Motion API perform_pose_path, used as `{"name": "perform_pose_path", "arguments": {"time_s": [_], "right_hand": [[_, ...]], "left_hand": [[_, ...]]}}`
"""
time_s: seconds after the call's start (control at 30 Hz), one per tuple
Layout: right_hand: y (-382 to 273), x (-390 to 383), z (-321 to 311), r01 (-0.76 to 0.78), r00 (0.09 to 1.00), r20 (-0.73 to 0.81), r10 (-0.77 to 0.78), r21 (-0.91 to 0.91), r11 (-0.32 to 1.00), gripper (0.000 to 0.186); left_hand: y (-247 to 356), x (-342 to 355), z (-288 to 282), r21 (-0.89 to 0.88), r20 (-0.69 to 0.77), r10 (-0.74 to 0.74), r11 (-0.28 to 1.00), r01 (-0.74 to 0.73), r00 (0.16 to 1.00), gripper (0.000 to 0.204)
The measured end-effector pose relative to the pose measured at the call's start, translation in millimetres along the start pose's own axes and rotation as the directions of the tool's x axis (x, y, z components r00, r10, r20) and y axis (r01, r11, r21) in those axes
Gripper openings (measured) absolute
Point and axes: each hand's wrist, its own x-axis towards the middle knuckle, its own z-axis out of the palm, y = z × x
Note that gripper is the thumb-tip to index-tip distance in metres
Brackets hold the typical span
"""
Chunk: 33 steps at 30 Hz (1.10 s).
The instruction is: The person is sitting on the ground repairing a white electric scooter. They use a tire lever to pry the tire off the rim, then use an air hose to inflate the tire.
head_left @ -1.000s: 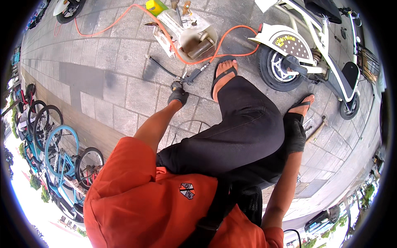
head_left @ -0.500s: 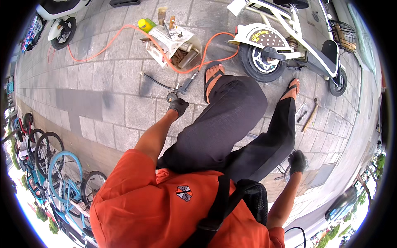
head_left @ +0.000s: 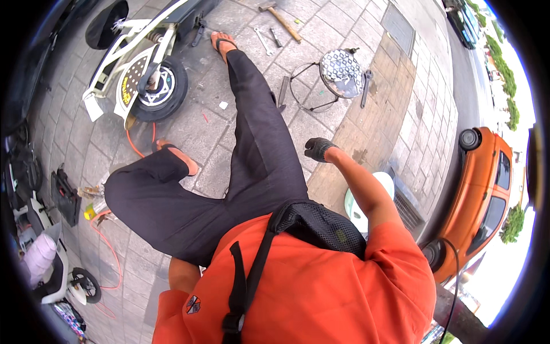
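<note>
I am in an orange shirt and black trousers, with sandalled feet on grey paving. My right hand, in a dark glove, hangs in the air beside my right thigh with its fingers curled and nothing visible in it. The nearest thing beyond it is a small round stool with a patterned seat. My left hand is hidden: only the upper arm shows, running down behind my bent left leg. A black mesh strap bag lies across my chest.
A white electric scooter's wheel stands to the left, with an orange hose beside it. A hammer and wrenches lie on the paving ahead. A black case sits at far left. An orange car is parked on the right.
The view has swung round: the scooter now sits upper left. My left hand, earlier at the tools on the ground, has gone out of sight. My right hand has risen from the ground.
</note>
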Motion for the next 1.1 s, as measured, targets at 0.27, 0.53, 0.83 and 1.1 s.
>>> {"name": "perform_pose_path", "arguments": {"time_s": [0.27,0.53,0.83,1.1], "right_hand": [[33,37,92,-0.015,0.986,0.164,0.027,-0.073,0.997,0.046],[-10,132,46,-0.05,0.996,0.065,0.055,-0.068,0.996,0.048],[-87,221,71,0.238,0.966,0.02,-0.257,-0.449,0.862,0.037],[-54,187,108,0.122,0.976,0.204,-0.072,-0.247,0.961,0.037]], "left_hand": [[12,-31,-43,0.099,-0.051,-0.102,0.989,0.107,0.993,0.033],[17,-49,-49,0.091,-0.088,-0.155,0.982,0.163,0.984,0.034],[3,-110,-80,-0.003,-0.193,-0.35,0.934,0.356,0.917,0.035],[-12,-142,-67,-0.11,-0.234,-0.418,0.909,0.403,0.878,0.036]]}}
